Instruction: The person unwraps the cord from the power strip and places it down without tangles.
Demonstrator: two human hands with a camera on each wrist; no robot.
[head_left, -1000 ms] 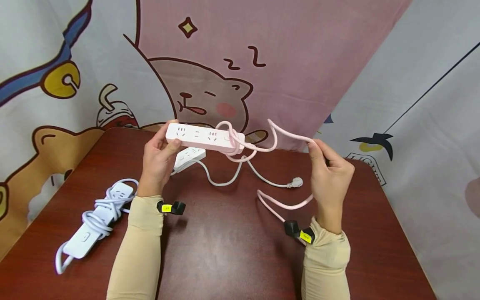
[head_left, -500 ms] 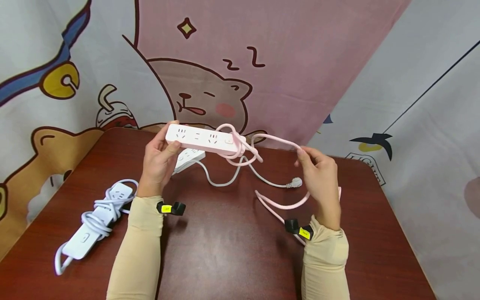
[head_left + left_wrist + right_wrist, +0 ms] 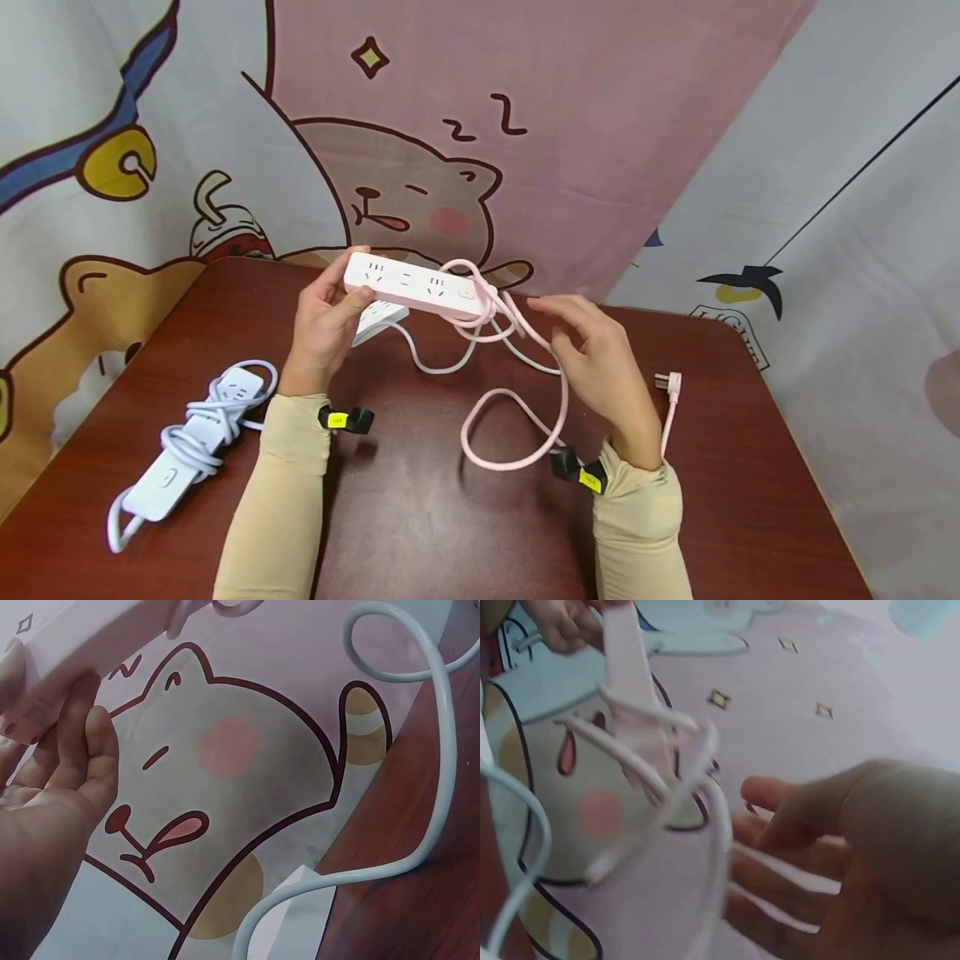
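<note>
A pale pink power strip (image 3: 414, 288) is held up above the table, its sockets facing the head camera. My left hand (image 3: 318, 325) grips its left end, thumb in front and fingers behind. Loops of the pink cord (image 3: 562, 408) circle the strip's right end, then hang slack down to the table. Close to that end is my right hand (image 3: 600, 367), fingers extended and spread. The right wrist view shows the cord (image 3: 718, 847) running past the fingertips, not gripped; whether it touches them I cannot tell. The pink plug (image 3: 675, 382) lies on the table's right side.
Behind the held strip, a white power strip (image 3: 380, 320) lies on the table (image 3: 420, 533), its cord (image 3: 435, 370) trailing right. Another white power strip (image 3: 153, 492), wrapped in its own cord, lies at the left. A printed curtain (image 3: 600, 125) hangs behind the table.
My right hand has moved left towards the strip and let go of the pink cord, which now hangs in a slack loop. The pink plug has come into view. The white plug is now hidden.
</note>
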